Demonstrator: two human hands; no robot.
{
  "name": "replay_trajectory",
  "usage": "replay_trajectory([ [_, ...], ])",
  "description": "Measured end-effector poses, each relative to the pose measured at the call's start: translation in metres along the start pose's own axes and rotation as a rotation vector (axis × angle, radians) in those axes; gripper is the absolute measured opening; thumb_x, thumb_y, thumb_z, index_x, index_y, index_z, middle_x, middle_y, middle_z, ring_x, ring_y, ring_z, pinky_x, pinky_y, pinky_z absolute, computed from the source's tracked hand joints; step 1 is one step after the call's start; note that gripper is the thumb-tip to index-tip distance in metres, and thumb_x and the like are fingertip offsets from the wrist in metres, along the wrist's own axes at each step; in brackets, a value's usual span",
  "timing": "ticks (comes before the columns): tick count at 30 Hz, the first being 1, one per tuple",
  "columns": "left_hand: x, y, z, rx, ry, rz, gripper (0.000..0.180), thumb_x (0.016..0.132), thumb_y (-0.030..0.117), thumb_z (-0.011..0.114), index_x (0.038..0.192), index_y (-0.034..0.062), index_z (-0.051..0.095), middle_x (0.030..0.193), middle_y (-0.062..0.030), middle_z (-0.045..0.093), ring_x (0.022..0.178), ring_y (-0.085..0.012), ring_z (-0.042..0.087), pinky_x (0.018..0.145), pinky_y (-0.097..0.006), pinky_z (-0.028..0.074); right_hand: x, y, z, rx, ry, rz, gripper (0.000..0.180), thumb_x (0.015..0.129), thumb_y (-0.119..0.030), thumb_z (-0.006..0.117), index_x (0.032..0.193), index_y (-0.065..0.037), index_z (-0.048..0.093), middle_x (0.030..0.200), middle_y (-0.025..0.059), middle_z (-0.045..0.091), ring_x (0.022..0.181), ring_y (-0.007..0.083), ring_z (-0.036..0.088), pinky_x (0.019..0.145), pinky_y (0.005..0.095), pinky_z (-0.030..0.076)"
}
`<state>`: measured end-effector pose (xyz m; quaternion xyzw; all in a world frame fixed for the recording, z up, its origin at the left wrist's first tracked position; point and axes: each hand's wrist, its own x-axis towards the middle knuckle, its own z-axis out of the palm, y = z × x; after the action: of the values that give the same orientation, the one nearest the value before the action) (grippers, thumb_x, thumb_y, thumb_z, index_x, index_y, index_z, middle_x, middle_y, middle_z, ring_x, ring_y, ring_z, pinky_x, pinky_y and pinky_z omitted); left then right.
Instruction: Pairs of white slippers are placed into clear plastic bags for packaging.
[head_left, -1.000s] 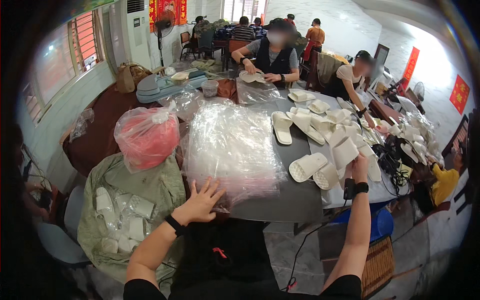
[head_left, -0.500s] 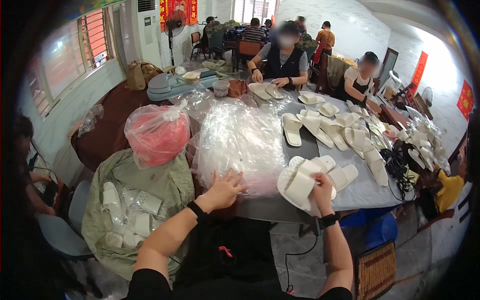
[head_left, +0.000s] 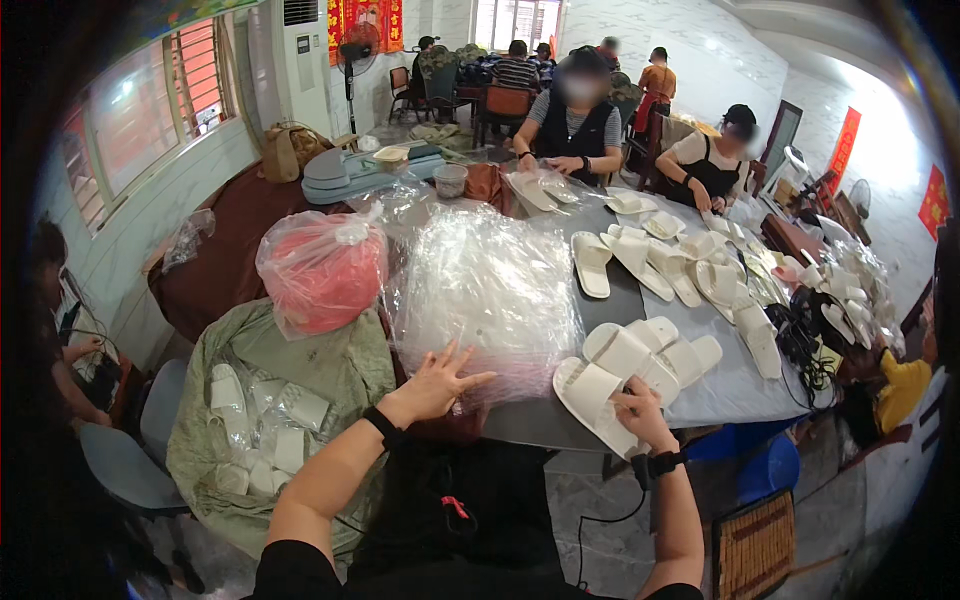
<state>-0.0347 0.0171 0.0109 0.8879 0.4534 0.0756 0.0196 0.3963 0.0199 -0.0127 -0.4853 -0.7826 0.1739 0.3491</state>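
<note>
My left hand [head_left: 435, 385] rests with fingers spread on the near edge of a stack of clear plastic bags [head_left: 490, 290]. At the front edge of the table, my right hand [head_left: 645, 412] has curled fingers at the side of a white slipper [head_left: 588, 393], and its fingertips partly overlap that slipper. Just behind it lies another white slipper [head_left: 622, 352], partly over further white slippers [head_left: 692, 360]. A dark band circles each wrist.
Loose white slippers [head_left: 715, 280] cover the table's right side, beside black cables [head_left: 805, 345]. A pink-filled bag [head_left: 325, 270] and a green sack [head_left: 345, 370] of wrapped slippers stand left. Across the table are two people, one handling slippers [head_left: 540, 190].
The slippers by my right hand have come down and spread apart, the front one shifting nearer to me. My right hand has lowered slightly; my left stays on the bags.
</note>
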Motion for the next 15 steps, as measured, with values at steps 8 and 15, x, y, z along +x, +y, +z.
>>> replay_trajectory([
  [8,0.005,-0.015,0.014,-0.062,0.071,0.129,0.066,0.085,-0.008,0.051,0.142,0.0265,0.054,0.158,-0.0228,0.033,0.145,-0.0477,0.032,0.107,-0.067,0.037,0.006,0.001,0.014,-0.242,-0.007,-0.017,0.017,0.082,-0.003,0.061,0.095,-0.007,0.071,0.089,0.0104,0.054,0.102,0.0287,0.057,0.086,0.0425,0.037],
  [15,0.002,-0.004,0.007,-0.009,0.165,0.078,0.061,0.086,-0.001,0.059,0.144,0.0132,0.05,0.158,-0.0107,0.039,0.143,-0.0415,0.037,0.104,-0.067,0.04,-0.003,-0.044,-0.009,0.161,0.351,0.036,0.015,0.089,0.0,0.058,0.1,0.006,0.065,0.105,0.0136,0.059,0.098,0.0281,0.058,0.085,0.0338,0.046],
])
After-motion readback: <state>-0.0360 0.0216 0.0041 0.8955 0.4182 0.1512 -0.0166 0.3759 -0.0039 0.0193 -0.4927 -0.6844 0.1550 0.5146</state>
